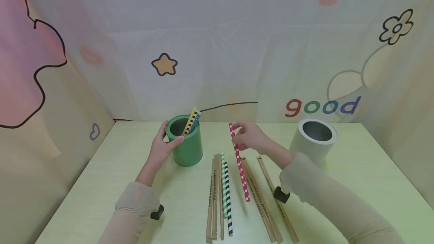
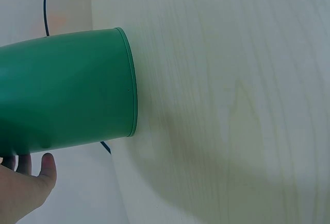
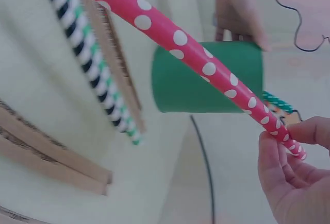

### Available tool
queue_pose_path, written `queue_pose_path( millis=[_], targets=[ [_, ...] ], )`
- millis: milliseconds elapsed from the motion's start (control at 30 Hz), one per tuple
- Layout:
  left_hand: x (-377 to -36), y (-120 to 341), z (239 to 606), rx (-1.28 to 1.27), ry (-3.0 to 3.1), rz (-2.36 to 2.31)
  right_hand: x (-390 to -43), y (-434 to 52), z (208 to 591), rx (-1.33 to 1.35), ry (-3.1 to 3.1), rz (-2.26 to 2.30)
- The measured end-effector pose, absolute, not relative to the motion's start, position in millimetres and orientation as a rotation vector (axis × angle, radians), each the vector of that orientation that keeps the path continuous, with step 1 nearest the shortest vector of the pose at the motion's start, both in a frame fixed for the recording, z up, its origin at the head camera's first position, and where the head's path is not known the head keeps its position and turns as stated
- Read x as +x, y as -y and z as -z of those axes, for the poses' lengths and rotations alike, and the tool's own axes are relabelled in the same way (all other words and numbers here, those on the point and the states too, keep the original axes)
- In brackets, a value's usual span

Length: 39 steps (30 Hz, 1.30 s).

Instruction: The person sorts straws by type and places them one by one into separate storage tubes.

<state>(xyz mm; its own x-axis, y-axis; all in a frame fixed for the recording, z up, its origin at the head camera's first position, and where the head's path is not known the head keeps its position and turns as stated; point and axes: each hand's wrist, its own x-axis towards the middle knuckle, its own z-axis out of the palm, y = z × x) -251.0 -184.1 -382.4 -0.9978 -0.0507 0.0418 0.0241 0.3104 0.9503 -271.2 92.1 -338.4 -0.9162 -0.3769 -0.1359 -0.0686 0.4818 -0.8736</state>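
Head view showed the right hand (image 1: 252, 138) pinching the red dotted straw (image 1: 239, 161) near its 12 o'clock end; light, crushable paper. The left hand (image 1: 162, 148) gripped the green cup (image 1: 188, 148).

The head view looks forward and down from above the pale wooden table (image 1: 101, 183), taking in both hands and the patterned backdrop at middle distance. The left wrist view sits very close, turned sideways, so the green cylindrical cup (image 2: 67, 90) fills its left half. The right wrist view looks along the red white-dotted paper straw (image 3: 196, 59) toward that same cup, which all three views share.
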Motion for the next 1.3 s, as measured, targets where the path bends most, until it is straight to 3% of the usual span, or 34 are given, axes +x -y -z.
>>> queue_pose_path(
  millis=[300,600,933,1300],
  targets=[
    [-250.7,183.4,381.5,0.037,2.495,1.810,-277.3,-85.0,291.9,-0.596,-2.371,1.701],
    [-255.0,185.6,385.5,0.048,2.502,1.818,-283.3,-67.3,271.3,-0.591,-2.234,2.198],
    [-265.6,190.2,402.3,0.051,2.505,1.780,-290.1,-43.6,278.2,-0.521,-2.088,2.603],
    [-265.1,191.1,402.1,0.042,2.504,1.768,-292.3,-16.5,308.3,-0.500,-2.194,2.527]
  ],
)
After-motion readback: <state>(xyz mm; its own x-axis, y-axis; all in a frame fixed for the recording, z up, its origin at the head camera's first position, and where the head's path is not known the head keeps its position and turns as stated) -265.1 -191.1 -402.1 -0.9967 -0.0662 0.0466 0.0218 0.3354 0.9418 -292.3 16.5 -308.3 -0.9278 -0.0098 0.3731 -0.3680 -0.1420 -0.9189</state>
